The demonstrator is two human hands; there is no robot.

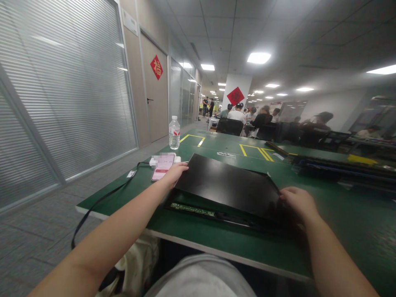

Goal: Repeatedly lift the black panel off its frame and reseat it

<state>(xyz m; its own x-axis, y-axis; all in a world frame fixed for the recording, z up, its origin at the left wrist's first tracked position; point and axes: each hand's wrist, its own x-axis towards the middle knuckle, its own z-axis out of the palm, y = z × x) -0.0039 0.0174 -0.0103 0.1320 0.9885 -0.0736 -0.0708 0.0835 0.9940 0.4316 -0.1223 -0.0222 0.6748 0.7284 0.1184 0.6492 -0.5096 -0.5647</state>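
Head camera is showing you seated at a green table (pixel 123 206), with a thin, black, rectangular panel (pixel 229 181) lying between your two hands. Its long axis is running from left to right, from one hand to the other, and is slanting so that the right end is sitting closer to your body. Your left hand (pixel 177 174) is pinching the left edge near the far corner, thumb and fingers nearly closed. Your right hand (pixel 299 202) is gripping the right edge with curled fingers; what its fingertips are doing under the panel is hidden. Both hands are touching the panel, so neither is nearer to it, but the right is resting nearer to you. Just beyond the panel's near edge, on your side, a green circuit strip (pixel 192 209) is showing in a dark frame (pixel 230 218), and is lying nearer to your left hand. You are holding the panel over that frame, though how far apart they are is hard to tell. Past your left hand, a phone (pixel 163 166) is lying before an upright water bottle (pixel 174 134).
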